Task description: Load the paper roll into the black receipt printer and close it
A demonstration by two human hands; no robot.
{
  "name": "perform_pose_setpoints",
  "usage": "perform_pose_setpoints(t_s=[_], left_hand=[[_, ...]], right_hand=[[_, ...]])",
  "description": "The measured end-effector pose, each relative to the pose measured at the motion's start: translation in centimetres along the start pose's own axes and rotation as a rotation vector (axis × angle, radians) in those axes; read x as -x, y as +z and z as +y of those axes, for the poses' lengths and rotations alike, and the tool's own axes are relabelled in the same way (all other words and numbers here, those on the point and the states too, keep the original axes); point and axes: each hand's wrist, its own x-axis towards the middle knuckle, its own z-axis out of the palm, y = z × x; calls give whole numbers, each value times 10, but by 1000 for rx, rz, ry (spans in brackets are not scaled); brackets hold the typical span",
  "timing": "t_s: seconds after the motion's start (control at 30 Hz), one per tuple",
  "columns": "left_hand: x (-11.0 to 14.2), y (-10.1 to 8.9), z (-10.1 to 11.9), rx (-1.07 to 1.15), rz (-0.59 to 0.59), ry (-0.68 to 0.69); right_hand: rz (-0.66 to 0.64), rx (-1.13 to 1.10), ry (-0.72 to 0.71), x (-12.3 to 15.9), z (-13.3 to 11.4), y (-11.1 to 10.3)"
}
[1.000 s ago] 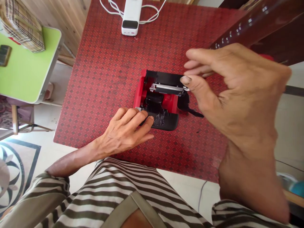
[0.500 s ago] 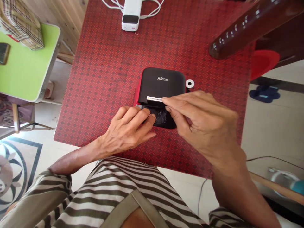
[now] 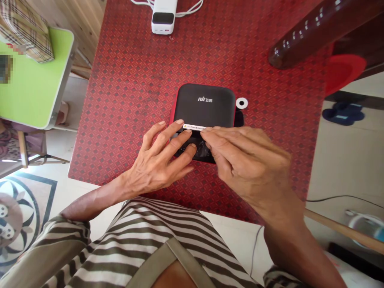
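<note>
Left hand [image 3: 159, 166] has spread, grip apart; right hand [image 3: 249, 162], grip unclear, hides part of a printer [image 3: 205, 112] beside a white roll [image 3: 245, 105].

Home (seemingly): slippers [image 3: 345, 113], patterned floor tiling [image 3: 28, 200].

Your worktop [image 3: 129, 88]: red, dark diamond pattern. Your device [image 3: 207, 114]: black top, red side (white lettering [image 3: 205, 99]). Near the worktop's far edge: white box [image 3: 164, 26]. Your shirt [image 3: 150, 226]: olive-and-white stripes.
</note>
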Motion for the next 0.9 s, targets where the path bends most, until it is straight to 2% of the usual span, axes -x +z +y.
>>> perform_pose_setpoints(t_s=[0.2,0.37,0.43,0.5,0.6,0.7,0.8,0.9], left_hand=[[-1,3,0,16,22,-2],[1,3,-1,193,-26,-81],[1,3,-5,278,-1,-104],[1,5,-15,421,83,-188],[4,17,-35,725,257,-485],[7,34,-48,938,204,-684],[8,45,-47,1067,122,-727],[10,48,-39,1118,104,-719]], right_hand=[[4,-18,32,7,-6,7],[6,-12,51,7,-4,8],[10,-47,41,6,-3,6],[81,-96,80,7,-5,6],[341,-144,285,19,-7,16],[565,-277,601,43,-10,40],[554,-409,824,62,-13,61],[471,-403,892,66,-20,68]])
